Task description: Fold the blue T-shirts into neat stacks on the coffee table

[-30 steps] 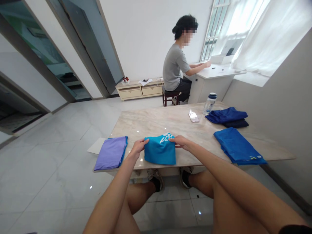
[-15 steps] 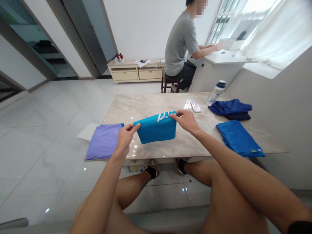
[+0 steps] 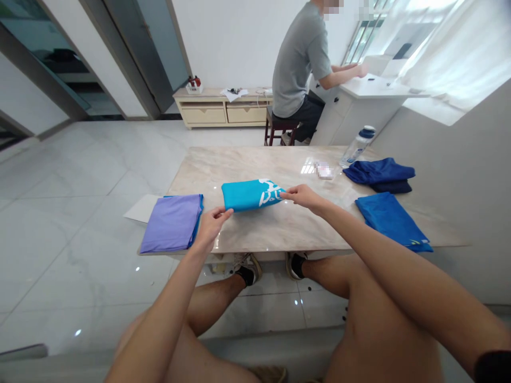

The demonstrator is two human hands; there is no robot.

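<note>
A folded bright blue cloth [image 3: 245, 196] with white lettering is held just over the marble-patterned table [image 3: 255, 234]; whether its far edge touches the top I cannot tell. My left hand [image 3: 213, 223] pinches its near left corner between thumb and fingers. On the other side, my right hand [image 3: 305, 198] grips the right corner, which is drawn to a point. Left of my left hand lies a folded purple cloth [image 3: 171, 223] with a blue edge showing under it. To the right of my right forearm rests a folded blue cloth [image 3: 391, 218].
A dark blue cloth bundle [image 3: 379, 173] lies at the table's right, with a water bottle [image 3: 359, 146] behind it. A blurred flat item [image 3: 324, 170] is nearby. Beyond the table, a person in a grey shirt [image 3: 299, 64] sits on a stool [image 3: 279, 125] by a white desk [image 3: 367, 88].
The bright blue cloth has tipped from hanging upright to lying nearly flat, its lettering now more visible. Both hands have lowered slightly relative to it and keep hold of its corners.
</note>
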